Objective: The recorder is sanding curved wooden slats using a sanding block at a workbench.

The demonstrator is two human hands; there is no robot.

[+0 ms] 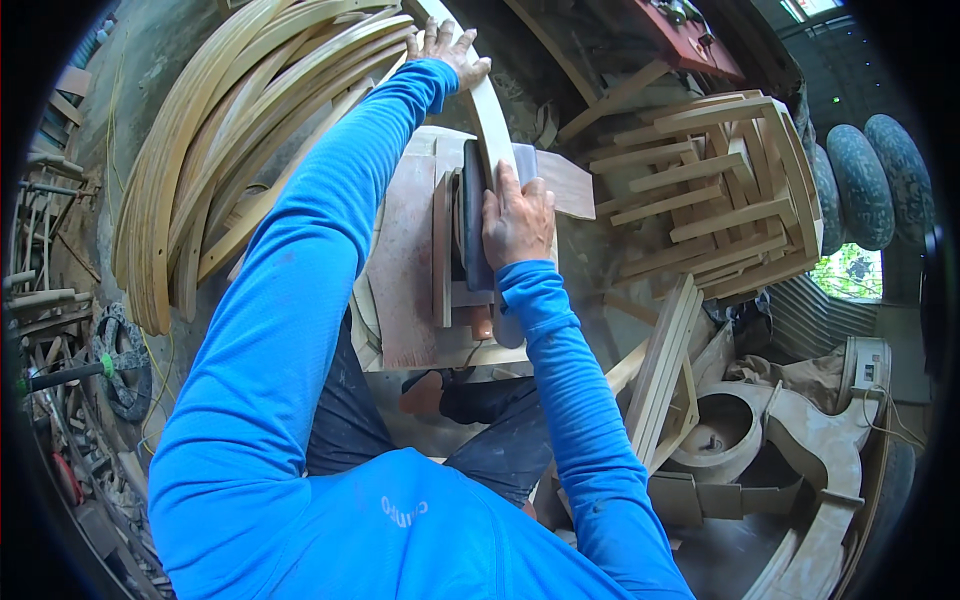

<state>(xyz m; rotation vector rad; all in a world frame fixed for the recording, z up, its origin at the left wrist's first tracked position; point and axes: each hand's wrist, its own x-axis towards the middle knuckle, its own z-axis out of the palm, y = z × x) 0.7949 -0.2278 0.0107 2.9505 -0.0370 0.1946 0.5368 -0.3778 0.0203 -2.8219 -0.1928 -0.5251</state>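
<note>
Two bare hands are on one curved wooden strip (pixel 490 120), which runs from the top edge down over the work surface (pixel 405 290), alongside one dark, padded-looking block (pixel 474 220). The left hand (pixel 450 55) lies across the strip higher up, its fingers spread; I cannot tell whether they close beneath it. The right hand (pixel 519 220) grasps the lower end, its index finger stretched along the wood and the others bent; it hides that end.

One narrow board (pixel 442 250) stands just left of the block, and one orange-brown, rounded piece (pixel 481 322) shows below it.

To the left lies one heap of curved wooden strips (pixel 200 150), well over ten, too overlapped to count exactly; the left sleeve (pixel 310 220) covers part of its near side. To the right sits one pile of wooden frames (pixel 715 190), its many bars likewise uncountable. Beyond it are three dark, rounded tubes (pixel 858 187). Nearer, several long boards (pixel 663 370) lean beside one round, dusty machine housing (pixel 715 430). One spoked wheel (pixel 122 365) stands at far left, and one red panel (pixel 690 40) at upper right.
</note>
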